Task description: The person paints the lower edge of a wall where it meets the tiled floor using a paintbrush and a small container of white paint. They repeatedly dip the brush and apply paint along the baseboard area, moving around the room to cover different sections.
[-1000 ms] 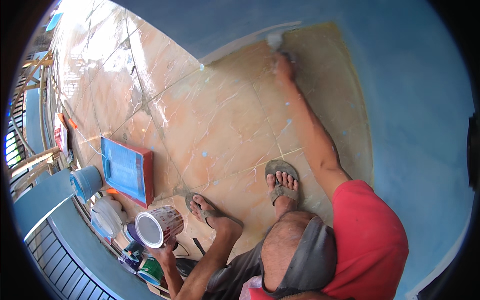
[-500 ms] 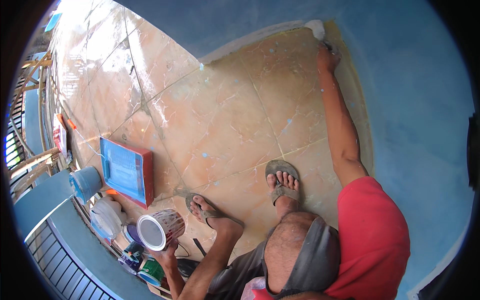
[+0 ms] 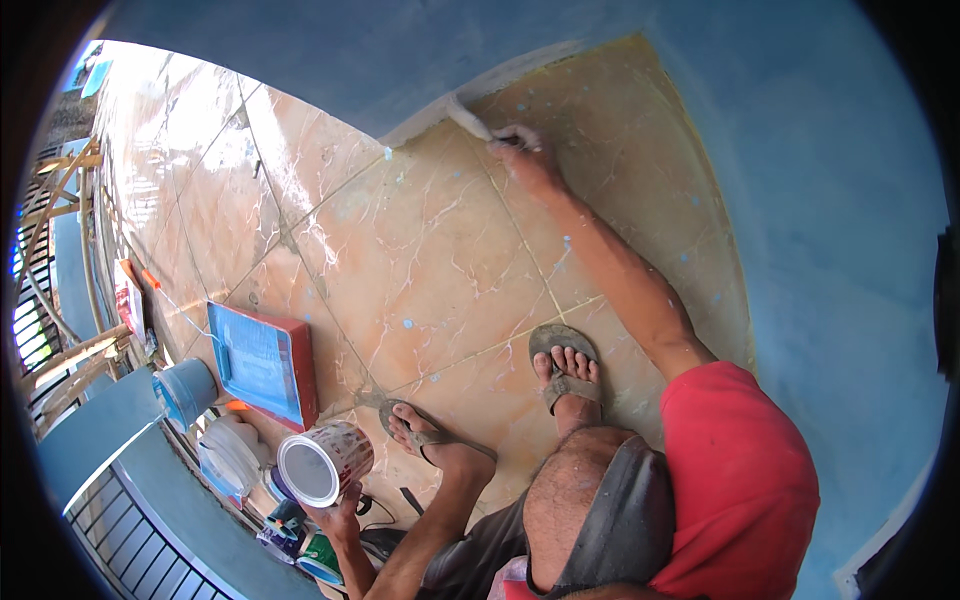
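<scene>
Right hand (image 3: 525,160): fingers closed around the handle of a white-headed brush (image 3: 468,118). Brush lies at the far side of the scene, slanting far and left from the hand; its tip meets the white strip (image 3: 420,122) along the foot of the far blue wall (image 3: 330,65). Right forearm reaches out from a red sleeve (image 3: 740,450).

Left hand (image 3: 338,515): near and left, fingers against the near side of a metal can (image 3: 345,447); full grip partly hidden, so how far the fingers wrap cannot be told. Can is tilted, its round grey end with a white rim facing near-left. Can sits beside the left foot (image 3: 412,428), which wears a sandal; the right foot (image 3: 567,370), also sandalled, stands farther right.

Outward, left side: a shallow tray (image 3: 258,362), blue inside and red along its right side, lies beyond the can. An orange-handled tool (image 3: 152,279) extends a thin rod to the tray's left edge. Left of the tray, a light-blue bucket (image 3: 186,390); nearer, a green tin (image 3: 320,555).

Floor (image 3: 440,265): tan, veined tiles, spotted with blue. Right side: a blue wall (image 3: 850,300).
</scene>
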### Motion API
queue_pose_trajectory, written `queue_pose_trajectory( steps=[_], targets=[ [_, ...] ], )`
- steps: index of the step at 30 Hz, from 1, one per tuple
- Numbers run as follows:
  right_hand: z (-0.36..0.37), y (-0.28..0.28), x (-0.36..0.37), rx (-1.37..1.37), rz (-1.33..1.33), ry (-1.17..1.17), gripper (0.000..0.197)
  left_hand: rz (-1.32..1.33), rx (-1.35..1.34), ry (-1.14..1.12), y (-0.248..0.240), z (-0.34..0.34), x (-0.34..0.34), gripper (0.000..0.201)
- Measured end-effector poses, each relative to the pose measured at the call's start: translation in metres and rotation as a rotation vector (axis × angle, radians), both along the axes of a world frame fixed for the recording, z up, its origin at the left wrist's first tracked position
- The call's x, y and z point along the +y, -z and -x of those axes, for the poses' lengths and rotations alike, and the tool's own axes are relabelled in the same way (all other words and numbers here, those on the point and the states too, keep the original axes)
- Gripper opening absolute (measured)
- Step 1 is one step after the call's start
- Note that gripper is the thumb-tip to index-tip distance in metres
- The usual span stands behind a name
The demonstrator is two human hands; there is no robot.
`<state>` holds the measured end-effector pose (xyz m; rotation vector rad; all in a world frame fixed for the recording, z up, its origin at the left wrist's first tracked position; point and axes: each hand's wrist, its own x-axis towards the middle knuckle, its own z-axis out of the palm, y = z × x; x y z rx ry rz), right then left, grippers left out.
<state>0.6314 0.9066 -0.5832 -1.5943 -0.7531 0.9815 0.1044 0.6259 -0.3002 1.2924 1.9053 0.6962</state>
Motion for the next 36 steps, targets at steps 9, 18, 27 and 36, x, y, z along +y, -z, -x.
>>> queue_pose_trajectory(
  steps=[9, 18, 27, 36],
  targets=[
    [-0.190, 0.010, 0.022, -0.109, -0.144, 0.581, 0.020, 0.021, -0.023, -0.091, 0.002, 0.007, -0.017, 0.094],
    [-0.021, 0.030, 0.023, -0.088, -0.190, 0.218, 0.018, -0.011, 0.006, -0.054, 0.005, 0.011, -0.016, 0.088],
    [-0.173, -0.016, 0.016, 0.089, -0.059, 0.418, 0.028, 0.013, 0.022, -0.019, 0.004, 0.018, -0.018, 0.096],
    [-0.211, 0.019, 0.056, -0.245, -0.261, 0.789, 0.013, 0.040, -0.023, -0.087, 0.002, 0.006, -0.015, 0.097]
  ],
)
